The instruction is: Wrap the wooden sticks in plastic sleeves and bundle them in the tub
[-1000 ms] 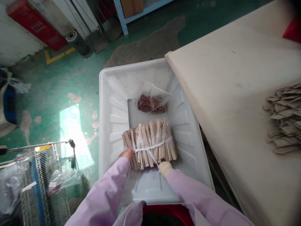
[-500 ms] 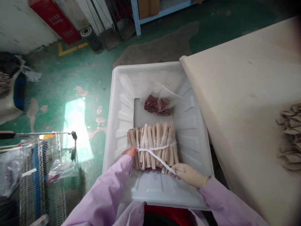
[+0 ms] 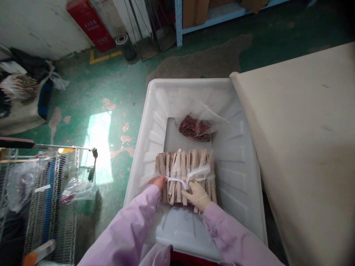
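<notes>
A bundle of tan paper-wrapped sticks [image 3: 185, 164] lies in a white plastic tub [image 3: 238, 155], bound across its middle by a white plastic strap [image 3: 199, 172]. My left hand [image 3: 157, 182], bare, rests against the bundle's left near corner, fingers mostly hidden behind my lilac sleeve. My right hand [image 3: 195, 193] wears a pale glove and is closed on the strap where it crosses the bundle's near side. A clear bag of dark red pieces [image 3: 195, 128] lies at the tub's far end.
A cream-topped table [image 3: 302, 140] runs along the tub's right side. A wire trolley [image 3: 47, 192] with bags stands at the left on the green floor. A red box [image 3: 91, 24] and blue shelving [image 3: 194, 18] stand at the far wall.
My right hand pulled the strap's loose end out to the right, then came back to the bundle's middle and gripped the strap there. The view has shifted left.
</notes>
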